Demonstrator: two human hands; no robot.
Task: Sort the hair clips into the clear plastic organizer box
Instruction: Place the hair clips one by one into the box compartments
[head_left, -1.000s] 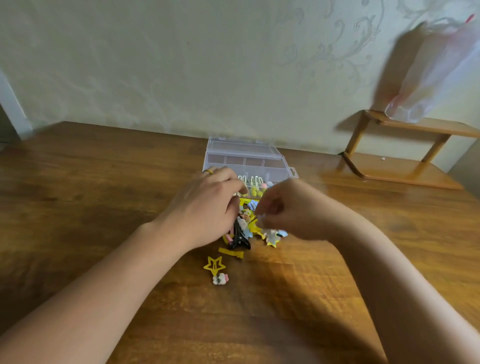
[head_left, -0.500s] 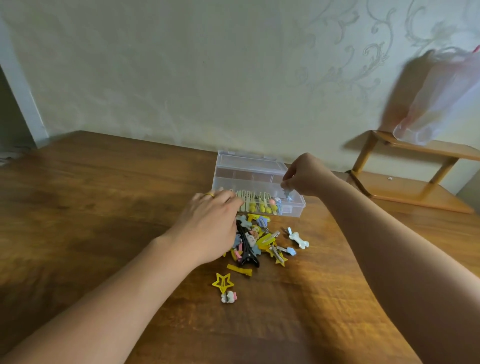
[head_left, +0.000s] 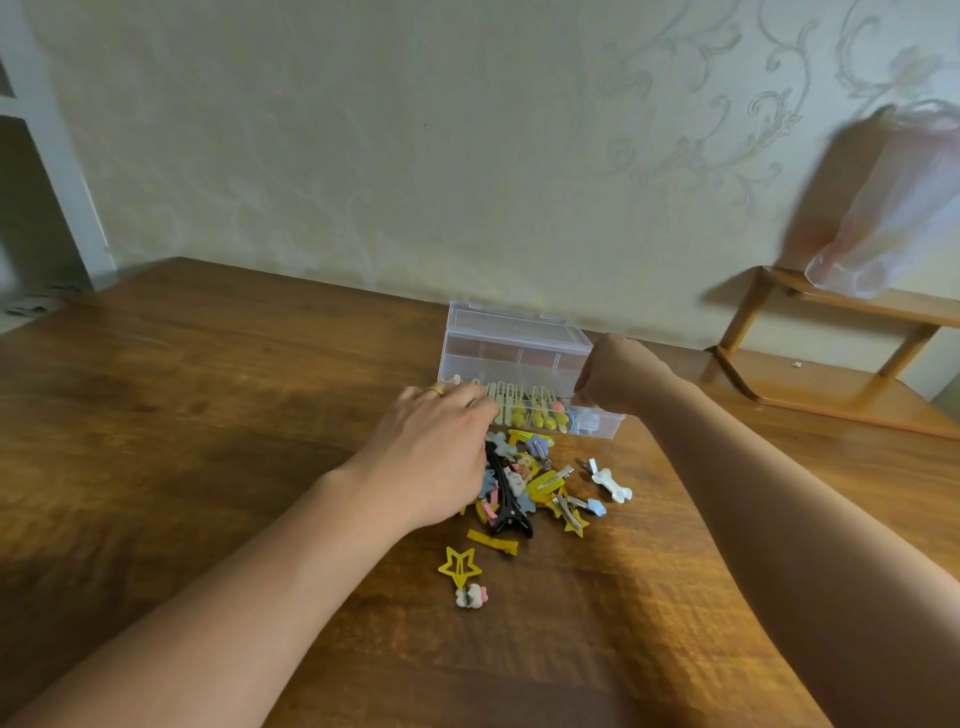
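The clear plastic organizer box (head_left: 511, 332) stands open at the table's far edge, with cream and yellow clips in its front row. A pile of hair clips (head_left: 543, 480) lies just in front of it, among them a black claw clip (head_left: 506, 512) and a white bone clip (head_left: 613, 486). A yellow star clip (head_left: 460, 566) and a small white-pink clip (head_left: 471, 596) lie apart, nearer me. My left hand (head_left: 436, 457) rests palm-down on the pile's left side, fingers reaching the box front. My right hand (head_left: 615, 376) pinches a small hair clip over the box's right front compartment; the clip is mostly hidden.
The wooden table (head_left: 208, 415) runs up to a pale patterned wall. A low wooden shelf (head_left: 831, 384) stands at the far right with a plastic bag (head_left: 893, 208) hanging above it.
My right hand took a clip from the pile, carried it up over the box, and has now dropped lower at the right front compartment. My left hand stayed on the pile.
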